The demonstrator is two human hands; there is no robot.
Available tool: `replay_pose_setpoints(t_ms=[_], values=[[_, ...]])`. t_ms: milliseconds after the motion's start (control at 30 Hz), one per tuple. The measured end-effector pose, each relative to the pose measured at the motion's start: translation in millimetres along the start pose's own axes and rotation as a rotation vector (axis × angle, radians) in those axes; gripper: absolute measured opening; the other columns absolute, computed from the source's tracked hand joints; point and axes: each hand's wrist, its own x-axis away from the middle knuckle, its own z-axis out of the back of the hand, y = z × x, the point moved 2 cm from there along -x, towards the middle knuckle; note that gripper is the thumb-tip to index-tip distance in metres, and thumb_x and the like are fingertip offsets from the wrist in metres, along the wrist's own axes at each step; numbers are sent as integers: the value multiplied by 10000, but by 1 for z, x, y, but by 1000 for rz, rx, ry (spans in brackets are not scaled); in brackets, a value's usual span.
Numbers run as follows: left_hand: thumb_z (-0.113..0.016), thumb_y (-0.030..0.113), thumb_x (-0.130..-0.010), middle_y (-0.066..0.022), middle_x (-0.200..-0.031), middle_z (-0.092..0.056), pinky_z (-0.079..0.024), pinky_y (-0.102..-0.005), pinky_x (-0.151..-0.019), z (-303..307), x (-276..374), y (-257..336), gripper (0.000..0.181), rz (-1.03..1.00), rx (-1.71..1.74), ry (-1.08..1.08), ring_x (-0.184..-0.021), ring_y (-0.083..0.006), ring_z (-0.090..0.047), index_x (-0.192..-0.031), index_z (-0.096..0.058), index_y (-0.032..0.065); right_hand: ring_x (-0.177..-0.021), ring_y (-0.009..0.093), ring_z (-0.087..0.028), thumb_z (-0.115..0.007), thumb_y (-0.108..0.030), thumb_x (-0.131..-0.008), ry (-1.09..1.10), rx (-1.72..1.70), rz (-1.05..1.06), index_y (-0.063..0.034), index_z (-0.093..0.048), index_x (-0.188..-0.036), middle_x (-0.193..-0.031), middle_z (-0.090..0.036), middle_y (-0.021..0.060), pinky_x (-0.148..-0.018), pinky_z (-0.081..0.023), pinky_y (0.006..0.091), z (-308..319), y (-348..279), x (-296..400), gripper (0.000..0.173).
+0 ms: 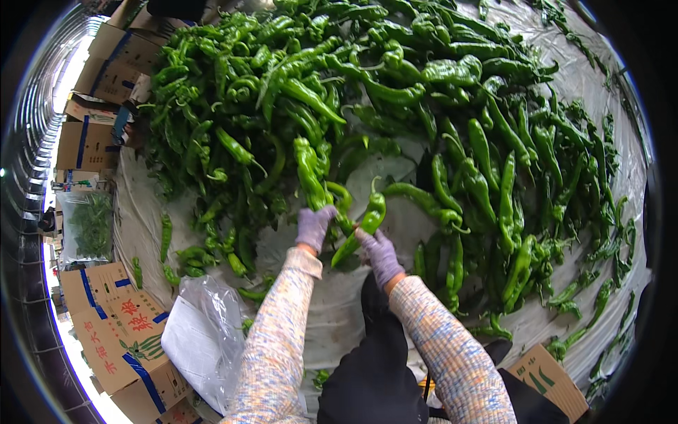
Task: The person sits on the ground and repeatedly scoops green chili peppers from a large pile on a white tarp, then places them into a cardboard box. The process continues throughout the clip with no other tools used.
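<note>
My left hand (314, 227), in a purple knit glove, grips the lower end of a long green pepper (307, 169) that points away from me. Close to its right, my right hand (380, 254) in a matching glove has its fingers on another glossy green pepper (371, 214), whose curled stem points up. Beyond both hands a large heap of long green peppers (238, 95) spreads over pale plastic sheeting (328, 307). More peppers (476, 185) lie loosely to the right of my hands. The fingertips of my right hand are partly hidden behind the pepper.
Cardboard boxes with blue tape (132, 339) stand along the left edge. A clear plastic bag (206, 334) lies beside my left forearm. Farther left is a filled clear bag (87, 225). A printed carton (548, 381) sits at the lower right, near my dark-clothed legs (371, 371).
</note>
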Motion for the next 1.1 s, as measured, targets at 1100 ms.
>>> replay_pose_setpoints(t_ms=[1100], values=[[-617,79,-720,-23,-634,-564,-395,-250,-544,-316,711,226,52,-634,-179,-1986,-592,-109,-508,-714,-609,28,-843,275,-615,-670,-377,-750,1676,799,-51,-4,-636,-968,-867,-639,180,-764,-457,360,325,-23,820,433]])
